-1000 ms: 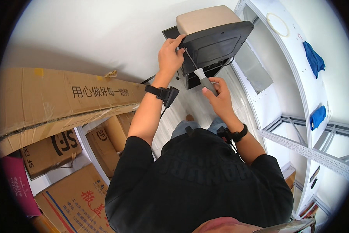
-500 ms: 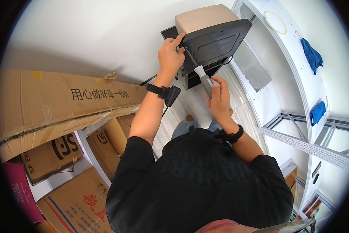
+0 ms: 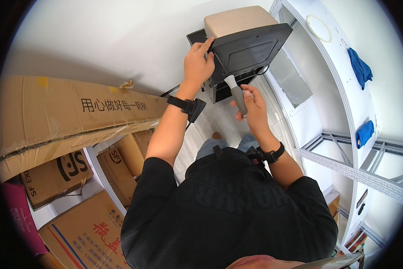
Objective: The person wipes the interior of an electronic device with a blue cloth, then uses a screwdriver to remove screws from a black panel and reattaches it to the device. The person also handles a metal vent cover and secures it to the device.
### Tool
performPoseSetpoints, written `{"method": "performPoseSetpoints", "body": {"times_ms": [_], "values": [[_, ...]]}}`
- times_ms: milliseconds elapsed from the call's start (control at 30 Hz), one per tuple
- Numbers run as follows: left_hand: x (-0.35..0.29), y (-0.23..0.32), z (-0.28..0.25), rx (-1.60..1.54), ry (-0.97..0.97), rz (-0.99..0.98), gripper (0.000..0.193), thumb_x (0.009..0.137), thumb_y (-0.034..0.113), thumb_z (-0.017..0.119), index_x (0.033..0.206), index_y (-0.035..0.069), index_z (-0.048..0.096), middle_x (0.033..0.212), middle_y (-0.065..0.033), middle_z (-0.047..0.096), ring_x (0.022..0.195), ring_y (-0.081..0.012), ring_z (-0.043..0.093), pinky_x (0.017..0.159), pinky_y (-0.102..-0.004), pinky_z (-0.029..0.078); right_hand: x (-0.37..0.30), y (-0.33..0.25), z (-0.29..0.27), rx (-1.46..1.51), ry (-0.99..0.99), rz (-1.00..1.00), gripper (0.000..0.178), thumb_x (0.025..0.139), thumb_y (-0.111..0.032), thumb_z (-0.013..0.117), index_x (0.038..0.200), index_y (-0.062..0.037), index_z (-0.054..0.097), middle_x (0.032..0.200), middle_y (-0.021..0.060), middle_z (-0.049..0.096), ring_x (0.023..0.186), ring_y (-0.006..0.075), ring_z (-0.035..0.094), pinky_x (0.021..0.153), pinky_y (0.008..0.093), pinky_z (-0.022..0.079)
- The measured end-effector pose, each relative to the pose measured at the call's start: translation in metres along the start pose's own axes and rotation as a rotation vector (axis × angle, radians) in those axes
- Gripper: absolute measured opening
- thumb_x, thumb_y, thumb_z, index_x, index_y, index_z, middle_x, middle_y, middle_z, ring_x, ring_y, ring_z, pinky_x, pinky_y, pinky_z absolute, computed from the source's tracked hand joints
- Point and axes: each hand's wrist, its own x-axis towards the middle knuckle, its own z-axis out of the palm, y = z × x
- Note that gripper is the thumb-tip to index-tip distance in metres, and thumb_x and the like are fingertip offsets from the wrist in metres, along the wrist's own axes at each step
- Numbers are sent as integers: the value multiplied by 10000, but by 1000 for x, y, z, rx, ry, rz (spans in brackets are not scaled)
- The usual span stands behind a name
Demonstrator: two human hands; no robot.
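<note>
Your left hand closed on the left corner of the black panel, index finger laid at that corner. Panel tilted, tan cushion behind it. Your right hand wrapped around the grey handle of the screwdriver; shaft slants up toward the panel's left corner, tip hard to make out. Long cardboard box on your left, white shelving on your right.

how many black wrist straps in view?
2: left wrist strap, below the left hand; right wrist strap, below the right hand, which holds a grey-handled screwdriver.
</note>
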Motion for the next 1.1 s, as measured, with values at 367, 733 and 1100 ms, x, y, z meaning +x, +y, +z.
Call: {"method": "performPoseSetpoints", "body": {"times_ms": [367,733,1100], "values": [[1,-3,3,-33,15,18,429,753,-11,626,1159,128,644,867,-116,612,693,-261,596,597,-329,503,8,-3,-1,48,59,-5,385,871,-194,632,1174,-50,442,936,85,563,586,118,585,446,233,396],[-2,-2,2,-73,2,19,408,759,14,616,1152,124,638,887,-97,614,628,-261,582,607,-345,488,8,-5,3,-86,27,-45,429,816,-141,703,1139,-16,450,946,88,555,657,119,579,401,224,393],[0,-12,5,-69,12,64,417,747,13,623,1147,127,641,871,-96,612,618,-248,590,588,-341,489,11,-5,-1,152,-25,69,345,948,-180,520,1228,-3,422,896,128,637,655,185,650,477,258,479]]}}
